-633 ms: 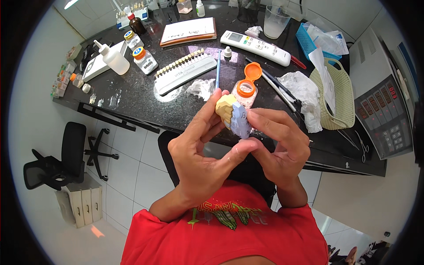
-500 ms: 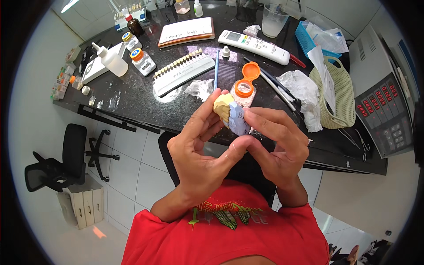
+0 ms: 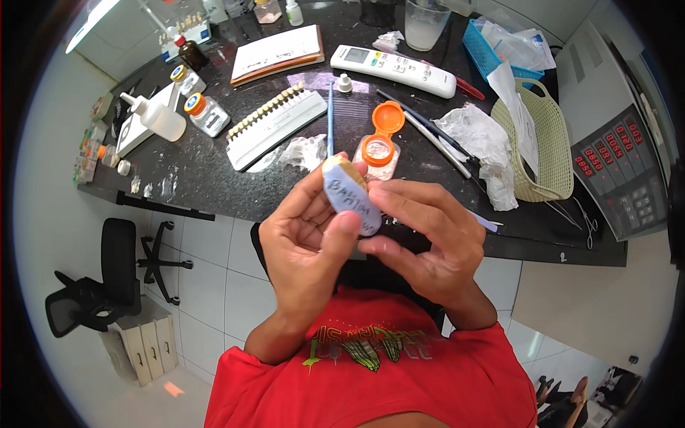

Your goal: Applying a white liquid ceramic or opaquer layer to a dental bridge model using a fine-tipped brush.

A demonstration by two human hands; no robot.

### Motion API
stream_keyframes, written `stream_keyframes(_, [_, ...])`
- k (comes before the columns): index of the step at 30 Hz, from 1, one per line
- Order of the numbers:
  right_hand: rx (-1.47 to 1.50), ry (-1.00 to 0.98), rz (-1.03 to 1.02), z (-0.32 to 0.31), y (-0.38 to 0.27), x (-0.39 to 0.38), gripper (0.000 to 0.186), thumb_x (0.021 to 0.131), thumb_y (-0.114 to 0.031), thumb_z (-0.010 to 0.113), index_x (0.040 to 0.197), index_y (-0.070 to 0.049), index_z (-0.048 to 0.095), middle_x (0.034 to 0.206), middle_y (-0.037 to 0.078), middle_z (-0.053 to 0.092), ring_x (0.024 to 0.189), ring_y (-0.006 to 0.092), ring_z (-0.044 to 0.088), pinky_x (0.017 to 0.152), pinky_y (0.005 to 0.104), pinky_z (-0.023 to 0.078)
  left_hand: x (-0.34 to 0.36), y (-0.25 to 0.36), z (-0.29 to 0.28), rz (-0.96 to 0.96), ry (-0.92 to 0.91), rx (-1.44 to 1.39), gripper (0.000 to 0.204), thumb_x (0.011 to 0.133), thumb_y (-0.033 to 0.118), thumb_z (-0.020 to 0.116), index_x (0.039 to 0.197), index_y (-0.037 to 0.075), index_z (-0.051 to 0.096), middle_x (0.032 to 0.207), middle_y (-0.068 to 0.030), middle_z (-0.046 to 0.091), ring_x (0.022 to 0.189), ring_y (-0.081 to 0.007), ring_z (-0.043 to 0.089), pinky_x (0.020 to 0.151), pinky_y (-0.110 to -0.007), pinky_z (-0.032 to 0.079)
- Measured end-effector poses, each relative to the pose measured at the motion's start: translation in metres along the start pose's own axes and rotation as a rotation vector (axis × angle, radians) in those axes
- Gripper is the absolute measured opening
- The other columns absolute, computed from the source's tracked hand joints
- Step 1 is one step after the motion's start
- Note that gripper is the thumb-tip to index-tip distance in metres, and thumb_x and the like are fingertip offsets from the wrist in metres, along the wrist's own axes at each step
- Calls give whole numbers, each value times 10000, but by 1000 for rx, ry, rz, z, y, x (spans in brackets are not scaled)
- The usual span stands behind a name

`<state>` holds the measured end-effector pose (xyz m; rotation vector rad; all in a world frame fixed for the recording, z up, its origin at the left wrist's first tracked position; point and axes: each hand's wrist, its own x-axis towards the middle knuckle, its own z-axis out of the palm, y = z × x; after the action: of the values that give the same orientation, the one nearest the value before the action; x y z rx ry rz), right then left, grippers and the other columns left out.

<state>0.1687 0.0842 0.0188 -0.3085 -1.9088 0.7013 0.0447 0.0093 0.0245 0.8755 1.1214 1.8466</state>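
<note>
My left hand (image 3: 296,250) and my right hand (image 3: 428,239) grip a dental cast (image 3: 344,198), blue-lilac with handwriting on the face turned up and yellow behind it. My left thumb presses the blue face, while my right fingertips touch its right edge. Just beyond my hands stand a small jar (image 3: 378,165) with its orange lid flipped back and pink contents, a slim blue instrument (image 3: 330,118) lying lengthwise, and crumpled white tissue (image 3: 303,153). A tooth shade guide (image 3: 275,132) lies to their left.
A dark speckled worktop (image 3: 185,164) holds bottles (image 3: 160,118), a notebook (image 3: 275,53), a white remote (image 3: 392,71), tools (image 3: 428,139), tissue (image 3: 485,157) and baskets (image 3: 542,182). A machine with red displays (image 3: 610,175) is at right, an office chair (image 3: 114,271) at lower left.
The cast has turned so its written blue face points upward, hiding most of the yellow part. Both hands have shifted slightly left, and my left thumb now rests on the blue face.
</note>
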Motion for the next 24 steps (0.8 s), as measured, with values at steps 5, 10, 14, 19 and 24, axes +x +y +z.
stream_keyframes(5, [-69, 61, 101, -20, -1, -11, 329, 646, -127, 737, 930, -16, 616, 879, 125, 633, 783, 235, 622, 667, 295, 503, 3, 10, -16, -221, -89, -141, 668, 775, 326, 602, 1210, -117, 357, 1117, -240, 517, 981, -299, 567, 859, -358, 454])
stream_keyframes(10, [-299, 118, 238, -41, 1, 1, 151, 704, 14, 652, 852, 15, 620, 818, 143, 632, 751, 223, 614, 675, 269, 474, 13, 9, -40, -518, -284, -442, 811, 757, 449, 582, 1245, -119, 270, 1105, -255, 488, 930, -338, 572, 816, -384, 478])
stream_keyframes(14, [-269, 71, 239, -41, 5, 5, 140, 710, 30, 638, 847, 26, 614, 817, 139, 631, 750, 218, 611, 679, 269, 469, 12, -4, -50, -553, -452, -882, 755, 760, 386, 579, 1229, -136, 298, 1118, -269, 495, 941, -337, 578, 837, -379, 471])
stream_keyframes(19, [-293, -38, 212, -42, 7, 3, 129, 772, 25, 595, 900, 38, 603, 886, 155, 611, 778, 169, 586, 680, 246, 485, 13, -7, -50, -605, -573, -1078, 787, 756, 405, 573, 1240, -137, 272, 1106, -292, 490, 915, -346, 586, 810, -380, 487])
stream_keyframes(24, [-256, 41, 252, -33, 8, 4, 129, 717, 46, 623, 843, 21, 615, 812, 137, 628, 749, 216, 611, 682, 271, 469, 13, -8, -52, -623, -588, -1124, 770, 781, 414, 540, 1251, -128, 260, 1127, -295, 473, 919, -346, 584, 823, -386, 480])
